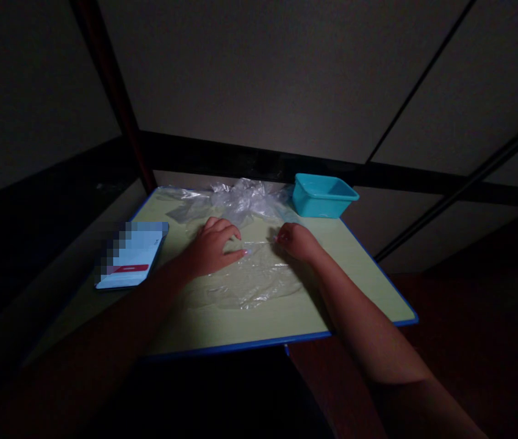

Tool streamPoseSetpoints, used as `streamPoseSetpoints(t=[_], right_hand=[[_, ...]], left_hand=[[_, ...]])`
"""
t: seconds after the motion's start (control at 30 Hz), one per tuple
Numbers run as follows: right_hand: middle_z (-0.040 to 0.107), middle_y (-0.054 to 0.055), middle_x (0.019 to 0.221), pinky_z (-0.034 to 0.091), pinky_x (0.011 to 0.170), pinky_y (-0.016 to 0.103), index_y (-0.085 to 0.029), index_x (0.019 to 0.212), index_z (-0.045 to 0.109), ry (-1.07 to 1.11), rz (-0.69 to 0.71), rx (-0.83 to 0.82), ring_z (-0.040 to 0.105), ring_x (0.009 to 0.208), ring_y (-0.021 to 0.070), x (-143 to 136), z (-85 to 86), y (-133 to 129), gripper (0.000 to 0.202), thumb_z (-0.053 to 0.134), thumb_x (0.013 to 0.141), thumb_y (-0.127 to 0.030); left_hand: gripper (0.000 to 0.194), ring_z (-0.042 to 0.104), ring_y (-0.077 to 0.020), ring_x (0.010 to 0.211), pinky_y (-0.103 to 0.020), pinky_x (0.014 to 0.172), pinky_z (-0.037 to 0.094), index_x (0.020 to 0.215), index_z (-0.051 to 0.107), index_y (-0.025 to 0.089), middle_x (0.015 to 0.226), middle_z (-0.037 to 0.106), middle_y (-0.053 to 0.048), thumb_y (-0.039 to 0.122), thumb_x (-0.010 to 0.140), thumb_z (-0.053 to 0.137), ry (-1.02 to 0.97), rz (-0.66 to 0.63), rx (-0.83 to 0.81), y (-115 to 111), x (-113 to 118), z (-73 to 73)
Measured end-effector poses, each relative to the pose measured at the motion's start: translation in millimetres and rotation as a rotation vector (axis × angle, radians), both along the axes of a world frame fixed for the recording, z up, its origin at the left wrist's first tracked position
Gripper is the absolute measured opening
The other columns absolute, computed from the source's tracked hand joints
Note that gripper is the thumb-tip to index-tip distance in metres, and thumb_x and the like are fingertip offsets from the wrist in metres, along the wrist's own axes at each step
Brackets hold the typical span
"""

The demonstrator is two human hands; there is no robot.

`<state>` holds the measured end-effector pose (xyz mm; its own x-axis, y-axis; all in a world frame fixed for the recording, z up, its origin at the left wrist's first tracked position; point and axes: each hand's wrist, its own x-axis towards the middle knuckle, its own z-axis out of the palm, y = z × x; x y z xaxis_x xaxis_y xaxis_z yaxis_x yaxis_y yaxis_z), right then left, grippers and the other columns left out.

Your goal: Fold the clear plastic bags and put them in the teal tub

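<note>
A clear plastic bag [259, 283] lies spread on the pale green tabletop [240, 329], with creases catching the light. My left hand [216, 247] rests over its left side, fingers apart and the thumb stretched toward the middle. At the bag's upper right, my right hand [296, 241] has its fingers pinched together; whatever is between them is hidden, though the plastic runs close by. Behind both hands sits a crumpled heap of clear plastic bags [240, 201] along the table's far edge.
A turquoise plastic basket [320, 201] stands at the far right corner. On the left lies a phone or tablet [135, 259] with a lit screen, partly pixelated. Blue trim [240, 346] borders the table, and a pale wall [249, 79] rises behind. The room is dim.
</note>
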<state>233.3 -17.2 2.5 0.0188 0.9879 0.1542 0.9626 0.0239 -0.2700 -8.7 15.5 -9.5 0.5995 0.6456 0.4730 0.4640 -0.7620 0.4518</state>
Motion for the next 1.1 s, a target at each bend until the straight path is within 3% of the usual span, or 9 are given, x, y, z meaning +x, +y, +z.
streamPoseSetpoints(t=[0.13,0.27,0.37,0.47,0.57,0.7,0.8,0.93,1.1], right_hand=[[0.059,0.002,0.069,0.036,0.056,0.021,-0.013,0.079,0.061,0.326,0.222,-0.040,0.050,0.061,0.0113,-9.3,7.0,-8.8,0.022,0.058,0.082,-0.034],[0.061,0.003,0.075,0.043,0.066,0.024,-0.013,0.079,0.061,0.528,0.607,-0.164,0.055,0.069,0.0125,-26.0,30.0,-35.4,0.024,0.055,0.085,-0.035],[0.065,0.008,0.107,0.042,0.092,0.031,-0.016,0.097,0.065,0.522,1.015,-0.367,0.058,0.103,0.0170,-36.2,49.4,-57.3,0.018,0.057,0.085,-0.025],[0.056,0.008,0.131,0.027,0.108,0.035,-0.021,0.116,0.063,0.434,1.318,-0.611,0.041,0.130,0.0192,-40.6,60.7,-72.1,0.039,0.067,0.077,-0.021],[0.053,0.006,0.135,0.021,0.111,0.039,-0.025,0.117,0.065,0.424,1.267,-0.610,0.032,0.136,0.0203,-40.3,63.7,-78.5,0.042,0.069,0.075,-0.019],[0.054,0.006,0.134,0.015,0.112,0.046,-0.028,0.112,0.067,0.374,1.168,-0.574,0.035,0.135,0.0214,-37.3,62.3,-79.9,0.038,0.064,0.077,-0.013],[0.052,0.008,0.136,0.014,0.112,0.049,-0.026,0.115,0.066,0.325,1.143,-0.580,0.032,0.136,0.0235,-35.9,58.7,-79.4,0.040,0.068,0.076,-0.017],[0.048,0.012,0.138,0.016,0.112,0.048,-0.020,0.122,0.061,0.259,1.195,-0.590,0.025,0.139,0.0260,-35.5,52.1,-77.6,0.052,0.074,0.072,-0.023],[0.051,0.013,0.135,0.021,0.112,0.042,-0.019,0.124,0.059,0.315,1.164,-0.560,0.030,0.137,0.0243,-35.0,46.9,-75.8,0.056,0.075,0.070,-0.020]], left_hand=[[0.052,0.036,-0.0339,0.120,-0.048,0.101,0.025,0.105,0.062,0.026,0.121,0.052,-0.010,0.050,0.061,0.075,0.145,-0.107,0.002,-5.5,0.6,-8.0],[0.032,0.040,-0.0315,0.117,-0.046,0.101,0.026,0.100,0.063,0.023,0.115,0.056,-0.011,0.042,0.075,0.065,0.071,0.031,0.052,1.2,-0.4,-9.5],[0.016,0.047,-0.0274,0.105,-0.042,0.097,0.032,0.091,0.063,0.021,0.099,0.059,-0.008,0.031,0.079,0.058,-0.071,0.180,0.074,7.6,-1.8,-3.7],[0.010,0.049,-0.0268,0.098,-0.042,0.095,0.032,0.085,0.062,0.020,0.092,0.059,-0.007,0.026,0.078,0.058,-0.128,0.230,0.082,10.0,-3.2,0.4],[0.009,0.049,-0.0260,0.098,-0.040,0.093,0.034,0.084,0.061,0.020,0.093,0.059,-0.007,0.025,0.077,0.059,-0.124,0.202,0.067,8.0,-2.9,-0.2],[0.010,0.048,-0.0258,0.100,-0.039,0.094,0.034,0.085,0.061,0.021,0.095,0.059,-0.007,0.027,0.077,0.060,-0.103,0.181,0.060,5.5,-1.3,-3.4],[0.011,0.048,-0.0258,0.100,-0.039,0.094,0.034,0.086,0.061,0.021,0.096,0.059,-0.007,0.027,0.077,0.059,-0.105,0.175,0.068,5.6,-0.9,-4.1],[0.010,0.049,-0.0255,0.099,-0.040,0.094,0.034,0.085,0.061,0.020,0.094,0.058,-0.007,0.027,0.078,0.059,-0.105,0.159,0.087,5.5,-0.6,-3.1],[0.011,0.048,-0.0254,0.101,-0.040,0.096,0.033,0.085,0.062,0.021,0.097,0.058,-0.006,0.028,0.078,0.060,-0.134,0.128,0.050,4.5,0.8,-4.2]])
